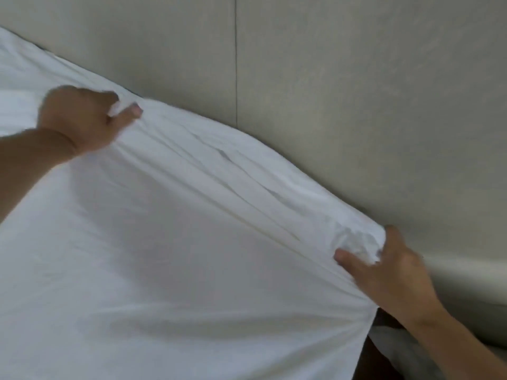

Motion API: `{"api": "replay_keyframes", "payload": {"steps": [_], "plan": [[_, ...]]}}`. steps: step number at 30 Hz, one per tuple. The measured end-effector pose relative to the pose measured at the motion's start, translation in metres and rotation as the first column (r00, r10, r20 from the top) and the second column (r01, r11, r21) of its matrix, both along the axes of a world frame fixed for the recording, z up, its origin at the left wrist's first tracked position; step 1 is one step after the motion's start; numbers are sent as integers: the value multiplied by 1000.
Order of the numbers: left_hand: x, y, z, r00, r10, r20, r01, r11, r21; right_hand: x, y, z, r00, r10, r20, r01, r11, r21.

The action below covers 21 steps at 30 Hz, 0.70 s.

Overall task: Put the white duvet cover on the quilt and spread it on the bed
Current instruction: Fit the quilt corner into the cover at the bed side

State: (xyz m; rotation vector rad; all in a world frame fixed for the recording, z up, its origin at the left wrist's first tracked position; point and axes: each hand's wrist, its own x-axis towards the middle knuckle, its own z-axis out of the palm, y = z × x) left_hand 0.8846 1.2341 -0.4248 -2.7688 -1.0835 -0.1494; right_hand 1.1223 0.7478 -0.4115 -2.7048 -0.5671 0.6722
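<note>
Nearest the camera, the white cotton duvet cover point(178, 256) fills the lower and left part of the view as one broad, mostly smooth sheet, lightly shadowed in its middle. At its lower right edge the cloth stops, and a dark strip with a patch of pale grey fabric point(389, 349) shows beneath it; what that fabric belongs to cannot be told. The right hand point(384, 270) comes in from the lower right corner and grips a crumpled bunch of the cover at its right end, thumb pressed on the near side and fingers curled over the far side. From that bunch, long tight folds run up and to the left along the cover's far edge to the left hand point(82, 119), which reaches in from the left and pinches the same edge between its thumb and curled fingers. The edge between the two hands is pulled taut and raised, arching slightly in the middle. Behind the cover stands a plain beige wall point(356, 91) with a thin dark vertical seam point(236, 64), and a pale rounded ledge point(466, 272) runs along its foot at the right.
</note>
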Motion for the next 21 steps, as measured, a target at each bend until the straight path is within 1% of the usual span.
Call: {"api": "replay_keyframes", "payload": {"steps": [1, 3, 4, 5, 6, 7, 8, 9, 10, 11, 12, 14, 15, 18, 21], "plan": [[2, -8, -21, 998, -16, -64, 18, 1000, 24, -2, 6, -14, 999, 31, -14, -32, 996, -81], [4, -32, -50, 995, 63, -83, -60, 997, 37, -10, 17, -30, 998, 66, -22, -69, 979, -191], [4, -39, -52, 991, 127, -53, -124, 991, 55, -13, 22, -30, 991, 129, 39, -114, 956, -272], [5, -40, -49, 979, 195, -57, -192, 980, 55, -15, 27, -27, 964, 226, 137, -171, 928, -332], [5, -40, -44, 971, 233, -59, -231, 972, 48, -19, 34, -20, 912, 315, 261, -236, 926, -294], [3, -42, -35, 970, 238, -42, -236, 971, 45, -26, 46, -10, 860, 361, 360, -332, 932, -144], [2, -48, -30, 972, 233, -1, -233, 972, 22, -35, 64, 0, 822, 385, 421, -446, 893, 54], [-2, -59, -26, 970, 239, 52, -238, 971, -11, -45, 84, 8, 795, 417, 441, -537, 821, 193], [-8, -74, -28, 956, 270, 111, -266, 962, -56, -53, 105, 9, 766, 475, 434, -604, 762, 232], [-15, -90, -32, 939, 316, 134, -303, 947, -106, -57, 125, 3, 735, 554, 392, -654, 732, 192], [-23, -106, -37, 927, 356, 119, -335, 928, -165, -62, 143, -5, 719, 621, 313, -675, 731, 100], [-37, -130, -52, 916, 399, 47, -376, 893, -245, -68, 160, -31, 713, 686, 144, -672, 728, -138], [-43, -137, -55, 910, 414, 26, -393, 882, -259, -69, 162, -42, 708, 696, 120, -670, 716, -199], [-59, -158, -55, 887, 463, 2, -444, 853, -274, -69, 158, -48, 680, 718, 149, -674, 692, -258], [-82, -187, -51, 902, 426, -64, -426, 859, -284, -77, 159, -40, 681, 710, 179, -619, 689, -378]]}}
